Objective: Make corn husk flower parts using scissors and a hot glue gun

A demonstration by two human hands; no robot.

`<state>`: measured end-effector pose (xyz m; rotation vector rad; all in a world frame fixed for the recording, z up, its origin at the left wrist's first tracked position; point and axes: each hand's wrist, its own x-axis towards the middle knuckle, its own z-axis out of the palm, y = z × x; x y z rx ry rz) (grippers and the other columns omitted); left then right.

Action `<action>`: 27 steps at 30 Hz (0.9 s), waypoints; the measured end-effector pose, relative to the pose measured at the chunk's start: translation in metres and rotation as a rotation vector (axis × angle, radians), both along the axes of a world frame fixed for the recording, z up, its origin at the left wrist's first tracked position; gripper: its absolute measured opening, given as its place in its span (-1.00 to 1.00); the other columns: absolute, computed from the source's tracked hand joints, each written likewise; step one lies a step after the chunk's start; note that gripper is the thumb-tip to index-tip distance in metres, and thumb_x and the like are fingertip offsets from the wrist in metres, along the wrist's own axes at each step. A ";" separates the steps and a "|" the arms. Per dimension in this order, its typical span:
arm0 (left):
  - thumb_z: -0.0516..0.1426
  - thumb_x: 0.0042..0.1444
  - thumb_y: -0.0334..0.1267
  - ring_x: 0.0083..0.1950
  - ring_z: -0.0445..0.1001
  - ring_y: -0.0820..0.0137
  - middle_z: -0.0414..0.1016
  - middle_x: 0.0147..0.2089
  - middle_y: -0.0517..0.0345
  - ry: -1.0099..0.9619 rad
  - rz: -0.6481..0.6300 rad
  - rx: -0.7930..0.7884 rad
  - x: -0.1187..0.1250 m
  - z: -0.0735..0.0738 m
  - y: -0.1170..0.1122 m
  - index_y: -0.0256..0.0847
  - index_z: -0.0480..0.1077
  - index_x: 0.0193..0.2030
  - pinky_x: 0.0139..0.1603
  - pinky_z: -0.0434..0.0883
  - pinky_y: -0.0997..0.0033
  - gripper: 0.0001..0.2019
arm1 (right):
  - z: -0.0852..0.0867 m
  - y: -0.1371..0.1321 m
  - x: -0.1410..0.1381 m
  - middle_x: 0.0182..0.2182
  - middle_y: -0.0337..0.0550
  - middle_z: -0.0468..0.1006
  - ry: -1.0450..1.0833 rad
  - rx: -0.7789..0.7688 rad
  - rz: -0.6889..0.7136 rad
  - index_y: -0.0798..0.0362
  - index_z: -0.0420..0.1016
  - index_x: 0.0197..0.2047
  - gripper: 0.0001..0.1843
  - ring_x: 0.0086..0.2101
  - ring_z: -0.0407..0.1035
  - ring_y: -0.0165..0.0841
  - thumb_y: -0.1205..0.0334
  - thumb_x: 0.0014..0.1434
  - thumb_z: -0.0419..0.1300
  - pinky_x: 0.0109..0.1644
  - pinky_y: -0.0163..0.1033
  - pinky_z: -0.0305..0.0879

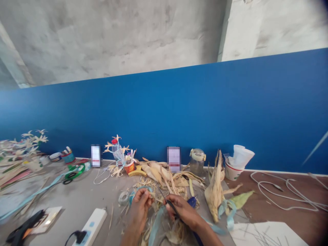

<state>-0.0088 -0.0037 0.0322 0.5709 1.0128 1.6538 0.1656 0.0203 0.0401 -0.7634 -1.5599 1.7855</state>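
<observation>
Grip of the left hand (pixel 142 200) pinched on a pale strip (pixel 152 195); grip of the right hand (pixel 182 209) wrapped around dark-handled scissors (pixel 171 205)

From where I stand, the left fingertips look together, and the strip is between the two hands, above the worktop (pixel 96 196). It seems to be dry husk (the blur does not let me be sure). The blades point up toward the left hand; whether they are parted, I cannot tell.

In my judgement, one should pinch the strip lightly, close to the working edge, because dry husk may crack under pressure. The left fingers are best outside the line of the blades, and slow, short movements would be safer. A light blue ribbon (pixel 157 222) hangs or lies just below, so I would watch that the blades do not catch it. Larger husks (pixel 155 171) lie behind.
</observation>
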 end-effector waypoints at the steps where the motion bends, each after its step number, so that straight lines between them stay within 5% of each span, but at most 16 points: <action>1: 0.40 -0.29 -0.13 -0.59 0.27 0.55 0.38 -0.60 0.33 -0.008 0.009 0.012 0.001 0.000 0.000 -0.21 0.39 -0.48 -0.32 0.40 0.42 -0.67 | -0.001 -0.001 -0.001 -0.69 -0.42 0.26 0.001 -0.002 0.007 0.07 0.37 -0.38 -0.61 -0.64 0.10 -0.50 -0.11 -0.04 0.23 -0.50 -0.36 -0.04; 11: 0.44 -0.47 -0.26 -0.50 0.45 0.47 0.52 -0.52 0.21 -0.050 0.154 -0.046 0.002 -0.005 0.005 -0.24 0.48 -0.42 -0.37 0.42 0.50 -0.62 | -0.009 -0.004 -0.009 -0.70 -0.43 0.27 0.013 -0.029 0.011 0.08 0.39 -0.36 -0.64 -0.66 0.10 -0.52 -0.07 0.00 0.23 -0.51 -0.38 -0.02; 27: 0.39 -0.35 -0.16 -0.56 0.33 0.52 0.42 -0.58 0.27 0.072 0.107 -0.045 -0.002 -0.016 0.008 -0.23 0.42 -0.49 -0.48 0.29 0.51 -0.69 | -0.010 -0.001 -0.006 -0.69 -0.42 0.26 -0.038 0.004 0.058 0.08 0.40 -0.34 -0.68 -0.64 0.11 -0.50 -0.02 0.00 0.21 -0.50 -0.38 0.01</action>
